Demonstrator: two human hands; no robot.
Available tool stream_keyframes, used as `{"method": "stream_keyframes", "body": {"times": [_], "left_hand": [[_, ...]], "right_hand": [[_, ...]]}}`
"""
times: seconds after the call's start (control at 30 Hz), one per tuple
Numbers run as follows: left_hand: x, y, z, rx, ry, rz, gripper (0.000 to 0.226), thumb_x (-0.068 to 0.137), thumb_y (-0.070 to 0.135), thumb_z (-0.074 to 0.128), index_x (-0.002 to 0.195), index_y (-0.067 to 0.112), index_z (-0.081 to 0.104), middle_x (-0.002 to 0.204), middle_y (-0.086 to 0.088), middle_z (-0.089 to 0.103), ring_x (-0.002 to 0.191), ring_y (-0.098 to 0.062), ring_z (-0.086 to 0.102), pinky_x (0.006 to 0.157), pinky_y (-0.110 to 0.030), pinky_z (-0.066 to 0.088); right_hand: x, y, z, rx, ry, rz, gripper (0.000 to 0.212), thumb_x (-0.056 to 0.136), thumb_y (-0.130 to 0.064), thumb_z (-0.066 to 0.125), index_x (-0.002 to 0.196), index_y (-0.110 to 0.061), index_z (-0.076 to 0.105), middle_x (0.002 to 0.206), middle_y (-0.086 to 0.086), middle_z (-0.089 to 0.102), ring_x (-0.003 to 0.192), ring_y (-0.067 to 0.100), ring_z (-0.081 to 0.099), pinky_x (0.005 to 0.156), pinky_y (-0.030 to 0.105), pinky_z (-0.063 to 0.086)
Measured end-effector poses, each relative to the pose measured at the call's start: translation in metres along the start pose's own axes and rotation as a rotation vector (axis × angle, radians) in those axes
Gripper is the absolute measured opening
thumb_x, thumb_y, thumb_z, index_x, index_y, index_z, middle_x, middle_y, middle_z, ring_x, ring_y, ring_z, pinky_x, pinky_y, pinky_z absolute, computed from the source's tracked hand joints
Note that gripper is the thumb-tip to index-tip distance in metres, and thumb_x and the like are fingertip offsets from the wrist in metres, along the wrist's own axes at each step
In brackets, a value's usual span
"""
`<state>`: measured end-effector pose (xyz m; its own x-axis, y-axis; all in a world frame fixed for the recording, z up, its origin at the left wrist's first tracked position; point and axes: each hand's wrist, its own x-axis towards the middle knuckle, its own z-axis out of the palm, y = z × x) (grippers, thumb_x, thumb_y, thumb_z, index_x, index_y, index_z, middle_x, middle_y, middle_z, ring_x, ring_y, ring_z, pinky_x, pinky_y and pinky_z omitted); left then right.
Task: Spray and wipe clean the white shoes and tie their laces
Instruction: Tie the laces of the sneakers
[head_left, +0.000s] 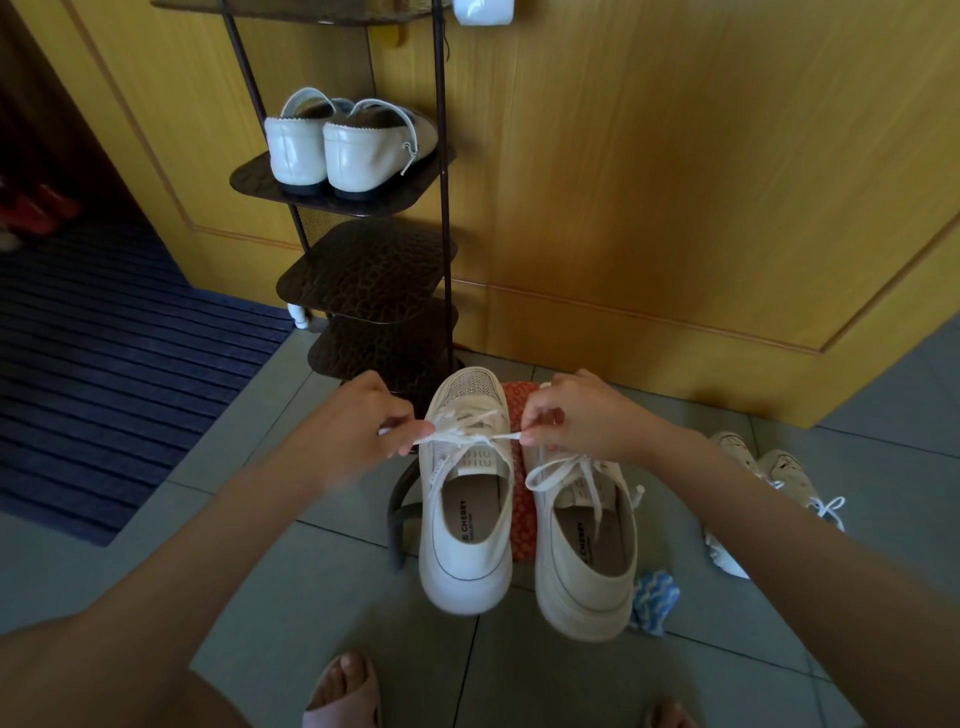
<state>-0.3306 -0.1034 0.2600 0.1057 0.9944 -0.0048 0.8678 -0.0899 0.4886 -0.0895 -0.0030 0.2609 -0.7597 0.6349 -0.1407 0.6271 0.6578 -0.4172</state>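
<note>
Two white lace-up shoes stand side by side on a low stool with a red patterned seat (519, 514). The left shoe (465, 525) has its lace (467, 434) pulled taut sideways over the tongue. My left hand (358, 426) pinches one end of that lace at the shoe's left. My right hand (571, 415) pinches the other end at its right. The right shoe (587, 561) has a loosely tied bow (566, 470) on top.
A dark metal shoe rack (374, 275) stands just behind, with a pair of white loafers (337, 150) on one shelf. A blue-and-white cloth (654, 603) lies by the right shoe. Another pair of beige sneakers (769, 478) sits at the right. A blue mat (104, 374) covers the left floor.
</note>
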Motion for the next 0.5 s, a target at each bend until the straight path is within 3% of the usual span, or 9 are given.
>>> {"method": "stream_keyframes", "body": {"times": [0.07, 0.13, 0.2, 0.23, 0.3, 0.5], "left_hand": [[0.003, 0.003, -0.007, -0.272, -0.043, -0.005, 0.036, 0.082, 0.051, 0.059, 0.067, 0.019, 0.067, 0.067, 0.01, 0.055, 0.084, 0.001, 0.048, 0.071, -0.018, 0.034], [0.006, 0.009, -0.007, -0.483, -0.14, -0.045, 0.045, 0.087, 0.051, 0.052, 0.091, 0.01, 0.072, 0.072, 0.015, 0.061, 0.077, 0.005, 0.055, 0.072, -0.013, 0.036], [0.008, 0.016, -0.004, -0.645, -0.24, -0.158, 0.04, 0.096, 0.037, 0.043, 0.109, 0.008, 0.067, 0.089, 0.023, 0.067, 0.09, 0.013, 0.058, 0.087, -0.009, 0.038], [0.009, 0.018, -0.001, -0.759, -0.267, -0.191, 0.039, 0.097, 0.033, 0.04, 0.113, 0.007, 0.065, 0.102, 0.017, 0.069, 0.101, 0.006, 0.059, 0.096, -0.015, 0.039], [0.01, 0.02, 0.004, -0.97, -0.265, -0.241, 0.038, 0.096, 0.029, 0.04, 0.117, 0.004, 0.061, 0.116, 0.0, 0.068, 0.11, -0.011, 0.061, 0.1, -0.027, 0.045], [0.013, 0.026, 0.012, -1.272, -0.156, -0.346, 0.025, 0.092, 0.024, 0.047, 0.103, 0.008, 0.064, 0.109, -0.006, 0.071, 0.107, -0.019, 0.064, 0.093, -0.029, 0.048]], "right_hand": [[-0.002, 0.002, -0.004, 0.036, -0.042, 0.0, 0.009, 0.087, -0.035, 0.063, 0.088, -0.027, 0.067, 0.09, -0.013, 0.064, 0.082, -0.003, 0.045, 0.077, 0.025, 0.034], [-0.004, -0.002, -0.008, 0.096, -0.089, -0.003, 0.004, 0.085, -0.029, 0.064, 0.088, -0.026, 0.065, 0.092, -0.014, 0.061, 0.084, -0.003, 0.044, 0.073, 0.02, 0.037], [-0.005, -0.01, -0.013, 0.181, -0.117, -0.004, 0.004, 0.085, -0.024, 0.065, 0.089, -0.022, 0.065, 0.091, -0.013, 0.058, 0.075, -0.007, 0.047, 0.066, 0.012, 0.037], [-0.006, -0.015, -0.015, 0.229, -0.108, -0.008, 0.004, 0.085, -0.023, 0.066, 0.088, -0.021, 0.066, 0.09, -0.011, 0.058, 0.071, -0.008, 0.049, 0.064, 0.011, 0.038], [-0.006, -0.022, -0.017, 0.313, -0.065, -0.015, 0.003, 0.084, -0.021, 0.068, 0.085, -0.019, 0.067, 0.085, -0.009, 0.059, 0.065, -0.007, 0.049, 0.061, 0.01, 0.039], [-0.003, -0.025, -0.016, 0.387, 0.031, 0.031, 0.018, 0.083, -0.029, 0.07, 0.084, -0.011, 0.069, 0.076, -0.003, 0.062, 0.056, -0.005, 0.047, 0.056, 0.01, 0.038]]}}
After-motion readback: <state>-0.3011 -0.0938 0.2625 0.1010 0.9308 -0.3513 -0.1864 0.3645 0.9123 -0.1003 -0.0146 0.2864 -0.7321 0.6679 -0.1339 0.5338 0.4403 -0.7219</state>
